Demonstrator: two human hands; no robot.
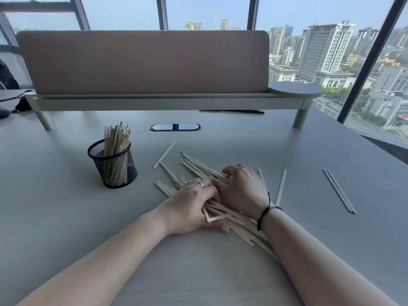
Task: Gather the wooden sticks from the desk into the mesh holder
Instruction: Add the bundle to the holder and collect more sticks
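Observation:
A black mesh holder (112, 164) stands upright on the grey desk (66, 217), left of centre, with a bunch of wooden sticks (117, 138) standing in it. A loose pile of wooden sticks (199, 167) lies flat in the middle of the desk. My left hand (189, 206), wearing a ring, and my right hand (241, 188), with a black cord at the wrist, press on the pile from either side. Both hands curl around sticks, and part of the pile is hidden under them. Single sticks (163, 155) lie apart, and a pair (339, 190) rests far right.
A padded divider on a raised shelf (143, 62) crosses the back of the desk, with a round side tray (295, 89) at its right end. A cable port (175, 127) sits behind the pile. Windows run along the right edge.

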